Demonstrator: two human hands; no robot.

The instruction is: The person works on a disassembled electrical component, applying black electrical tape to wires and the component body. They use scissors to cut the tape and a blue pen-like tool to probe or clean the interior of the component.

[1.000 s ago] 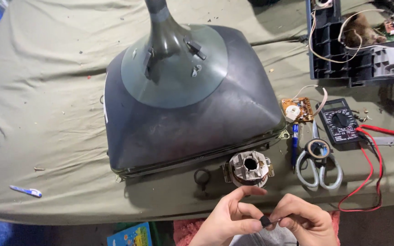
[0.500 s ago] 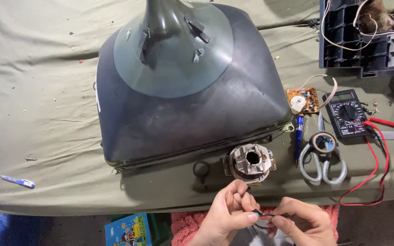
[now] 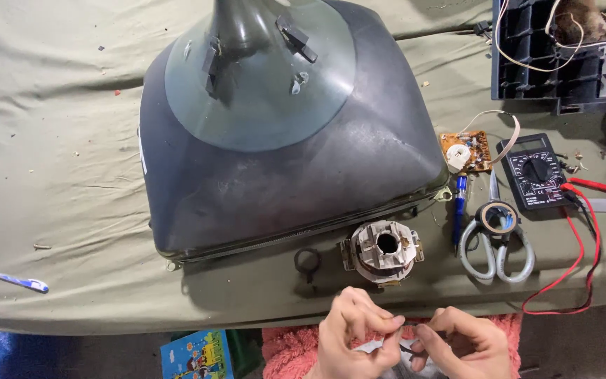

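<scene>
Both hands, left (image 3: 352, 330) and right (image 3: 461, 344), fingertips together, pinching a small pale piece (image 3: 373, 345).

Counter (image 3: 71, 140) draped in creased olive-green cloth, scattered with small crumbs and debris, lit evenly from above, soft shadows cast toward the near edge, blue sheeting (image 3: 29, 354) seen below the counter's front edge, floor beyond largely hidden.

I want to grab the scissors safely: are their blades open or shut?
Shut. The scissors lie flat on the cloth, blades together pointing away, a tape roll resting on them.
</scene>
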